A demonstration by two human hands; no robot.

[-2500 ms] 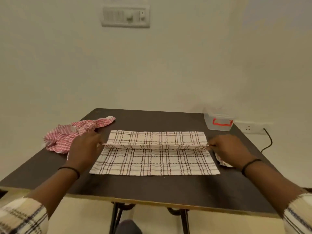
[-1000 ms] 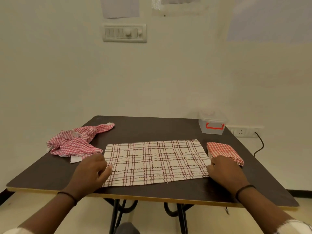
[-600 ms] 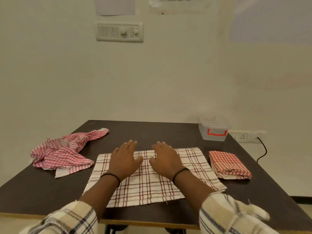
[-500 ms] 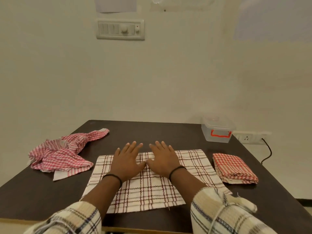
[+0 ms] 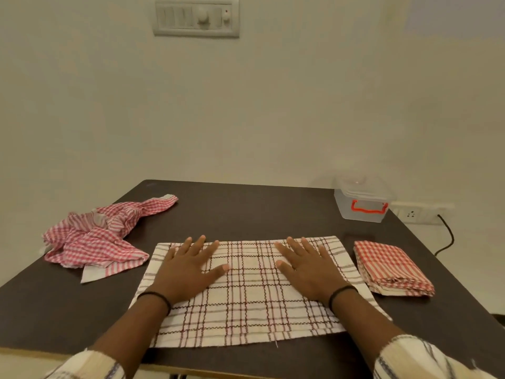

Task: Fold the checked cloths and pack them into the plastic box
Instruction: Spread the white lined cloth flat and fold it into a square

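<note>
A cream cloth with dark red and grey checks (image 5: 254, 302) lies flat, folded once, on the dark table (image 5: 259, 212) in front of me. My left hand (image 5: 188, 269) presses flat on its left part with fingers spread. My right hand (image 5: 306, 266) presses flat on its right part the same way. A red checked cloth, folded into a small square (image 5: 390, 266), lies just right of it. A crumpled red checked cloth (image 5: 101, 236) sits at the left. The clear plastic box with a red handle (image 5: 360, 201) stands at the far right corner, lid on.
The table's far edge meets a pale wall with a switch plate (image 5: 196, 19). A wall socket (image 5: 411, 213) and a black cable (image 5: 445, 236) are right of the box. The front table edge runs just under my forearms.
After folding the cream cloth in half towards me, both hands went to its middle. They have now slid apart, left hand leftwards and right hand rightwards, flat on the cloth.
</note>
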